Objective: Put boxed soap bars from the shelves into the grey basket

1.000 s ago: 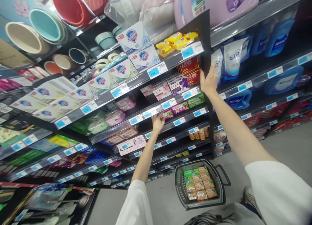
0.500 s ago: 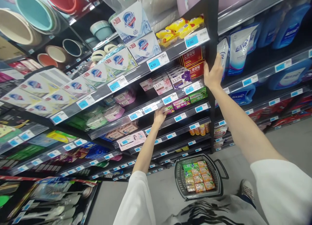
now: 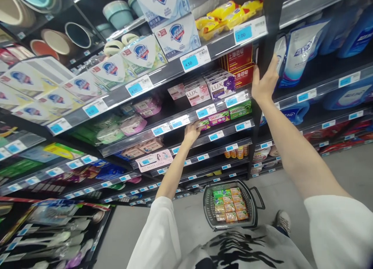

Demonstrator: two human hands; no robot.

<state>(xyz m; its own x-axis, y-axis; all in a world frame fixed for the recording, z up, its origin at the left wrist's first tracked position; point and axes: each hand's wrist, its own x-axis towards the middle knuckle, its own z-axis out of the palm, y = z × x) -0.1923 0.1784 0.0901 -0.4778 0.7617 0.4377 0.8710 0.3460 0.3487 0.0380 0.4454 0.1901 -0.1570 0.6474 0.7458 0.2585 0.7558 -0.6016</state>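
Observation:
My left hand (image 3: 191, 132) reaches into a middle shelf and its fingers rest against a small purple soap pack (image 3: 203, 124) at the shelf front. Whether it grips the pack is not clear. My right hand (image 3: 264, 82) is wrapped around the black upright post (image 3: 269, 24) of the shelving, beside red boxes (image 3: 237, 58). LUX soap boxes (image 3: 210, 88) sit one shelf above my left hand. More purple and green soap packs (image 3: 230, 114) lie to the right of it.
A grey shopping basket (image 3: 253, 219) with several soap packs stands on the floor below. White soap cartons (image 3: 140, 53) and yellow packs (image 3: 227, 13) fill upper shelves. Blue detergent bottles and pouches (image 3: 297, 47) are at right. Basins (image 3: 58, 40) hang upper left. Spoons (image 3: 52, 238) lie lower left.
The view has tilted down and shifted, so the shelves sit higher in frame. My right hand slid a little up the post. My left hand stays at the purple soap pack.

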